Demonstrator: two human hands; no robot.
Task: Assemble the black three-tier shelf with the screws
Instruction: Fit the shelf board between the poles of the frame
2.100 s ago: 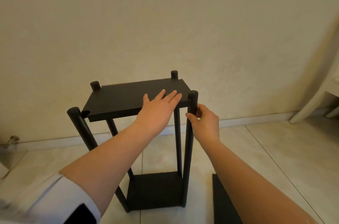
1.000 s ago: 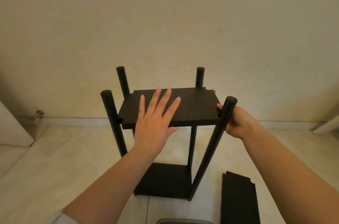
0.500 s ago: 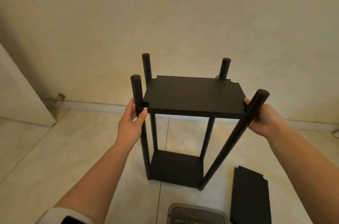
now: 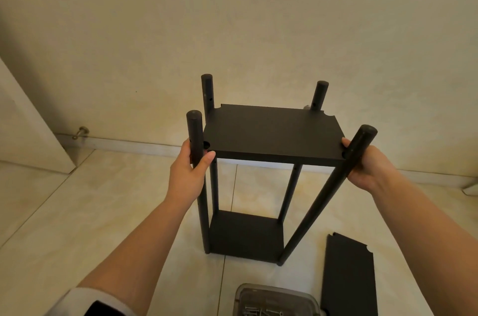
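Head view: black shelf (image 4: 271, 131) upright — two boards apparently fitted.

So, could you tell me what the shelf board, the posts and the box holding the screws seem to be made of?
The upper shelf board looks like matte black laminated board: flat, thin, cleanly notched corners, though painted metal is possible. The posts look like black-coated round tubes or rods with drilled holes; metal or wood, I cannot tell. The screw box looks like clear plastic, as the screws show through it.

A metal door stopper (image 4: 80, 132) sits at the baseboard (image 4: 129, 143).
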